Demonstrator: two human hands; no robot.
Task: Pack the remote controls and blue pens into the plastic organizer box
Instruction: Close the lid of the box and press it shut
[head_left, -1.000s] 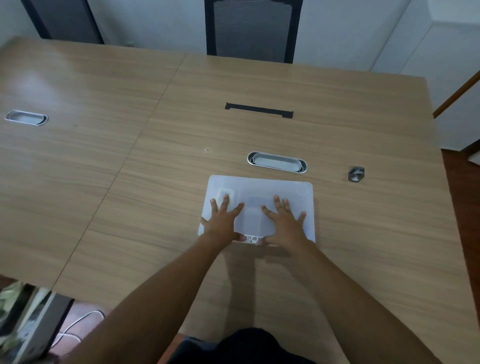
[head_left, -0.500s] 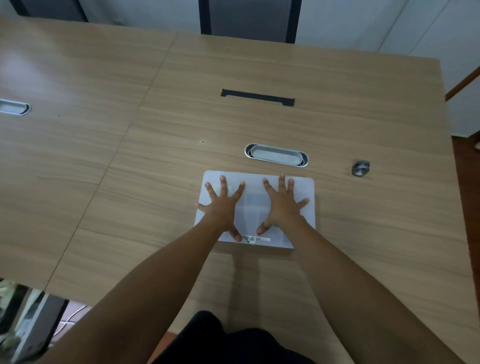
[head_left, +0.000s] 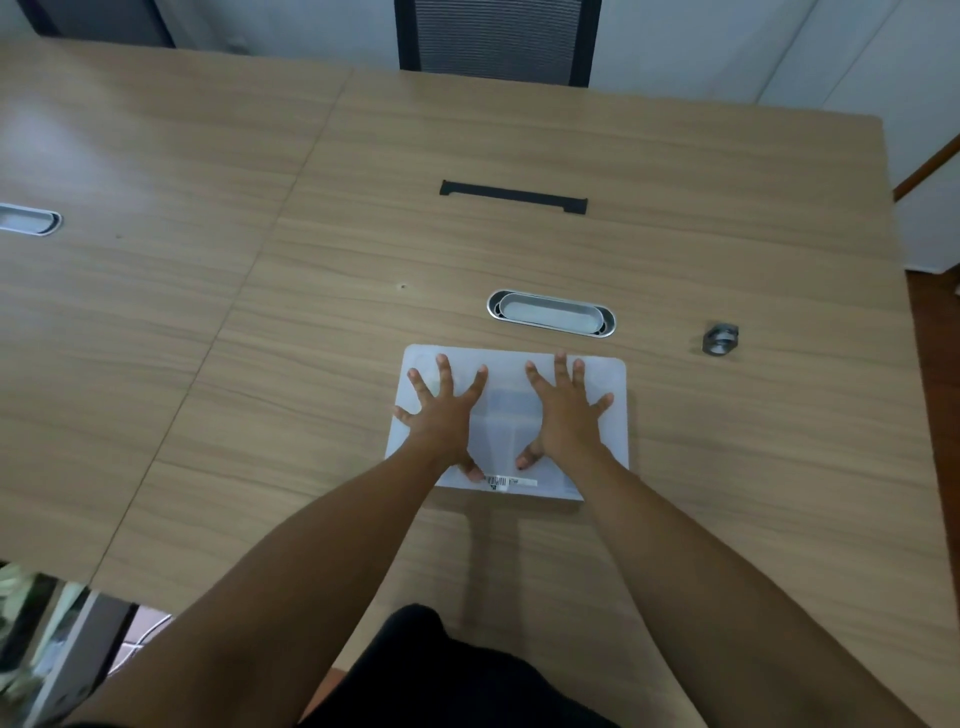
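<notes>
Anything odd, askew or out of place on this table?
Little stands out. The box lies closed and roughly square to the table edge, both hands spread flat on its lid. No remotes or pens show outside it. One stray: a small grey metal ring sits alone to the box's right.

Translucent organizer box (head_left: 613, 374) — lid shut, flat

A wide wood-grain surface (head_left: 311, 364) with two oval metal grommets (head_left: 551, 313) and a black slot (head_left: 513, 196). Beyond it, a mesh chair (head_left: 496, 41) against pale walls (head_left: 727, 47); reddish floor (head_left: 935, 364), perhaps wood, at right.
</notes>
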